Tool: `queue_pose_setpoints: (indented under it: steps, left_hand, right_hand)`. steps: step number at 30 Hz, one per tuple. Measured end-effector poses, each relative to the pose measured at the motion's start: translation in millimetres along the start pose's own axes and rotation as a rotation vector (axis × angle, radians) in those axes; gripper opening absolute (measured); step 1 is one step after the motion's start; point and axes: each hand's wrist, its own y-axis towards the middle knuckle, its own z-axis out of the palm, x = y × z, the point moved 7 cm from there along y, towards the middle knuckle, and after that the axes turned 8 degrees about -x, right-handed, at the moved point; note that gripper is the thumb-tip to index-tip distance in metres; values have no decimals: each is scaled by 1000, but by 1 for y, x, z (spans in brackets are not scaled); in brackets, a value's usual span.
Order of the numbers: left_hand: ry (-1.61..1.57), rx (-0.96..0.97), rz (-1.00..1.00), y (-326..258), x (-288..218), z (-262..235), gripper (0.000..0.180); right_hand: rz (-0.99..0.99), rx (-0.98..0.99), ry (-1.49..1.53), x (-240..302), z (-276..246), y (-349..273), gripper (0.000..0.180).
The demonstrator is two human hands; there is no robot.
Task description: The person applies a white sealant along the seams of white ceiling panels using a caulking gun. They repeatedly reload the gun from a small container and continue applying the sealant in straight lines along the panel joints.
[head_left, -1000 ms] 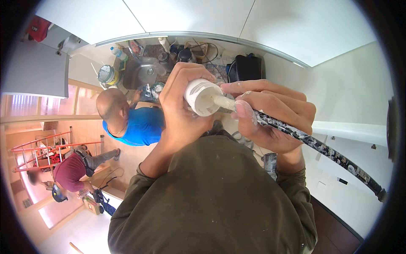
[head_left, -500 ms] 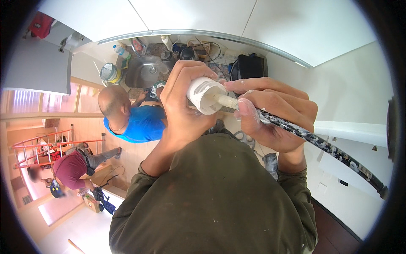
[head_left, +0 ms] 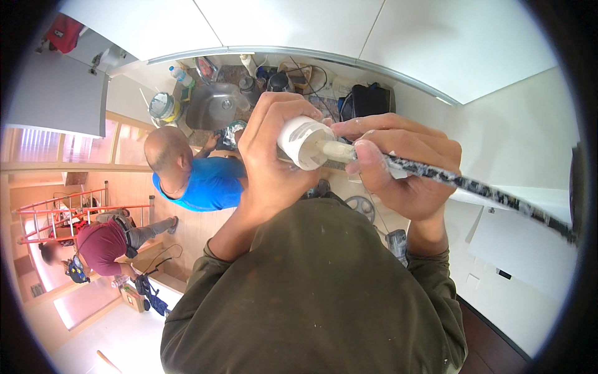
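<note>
My left hand (head_left: 268, 156) is wrapped around a white cartridge tube (head_left: 303, 142) with a cream nozzle (head_left: 335, 151) pointing right. My right hand (head_left: 405, 165) grips a long dark speckled rod (head_left: 492, 190), perhaps a caulking gun, that runs off to the right edge; its fingers also pinch the nozzle. Both hands are held close in front of my chest, above my olive-green sleeves. I look down from high up.
Far below, a person in a blue shirt (head_left: 199, 181) stands by a counter with a metal sink (head_left: 215, 106), bottles and a paint can (head_left: 163, 107). Another person in maroon (head_left: 103, 240) is near orange scaffolding (head_left: 56, 212). White panels (head_left: 436, 56) lie close ahead.
Both hands with the tube and rod stay almost still; the view shifts slightly. The person in blue below has barely moved.
</note>
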Motion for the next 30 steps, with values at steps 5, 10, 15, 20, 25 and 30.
queue_pose_setpoints:
  steps: [5,10,15,20,25,30]
  left_hand:
    - [19,7,-47,-1,8,2,42]
    - [29,-9,-106,0,30,7,26]
    - [-19,-1,-331,35,69,16,15]
    - [92,-212,-79,150,70,13,19]
    - [142,-409,252,271,66,29,51]
    - [243,-723,429,331,98,50,52]
  right_hand:
    - [314,-91,251,-32,-9,-11,21]
    - [511,-224,444,-65,-26,-25,21]
    - [564,-364,597,-89,-50,-18,30]
    - [469,-445,609,-97,-97,28,35]
    - [115,-396,583,-117,-148,83,17]
    - [-55,-284,230,-126,-161,146,23]
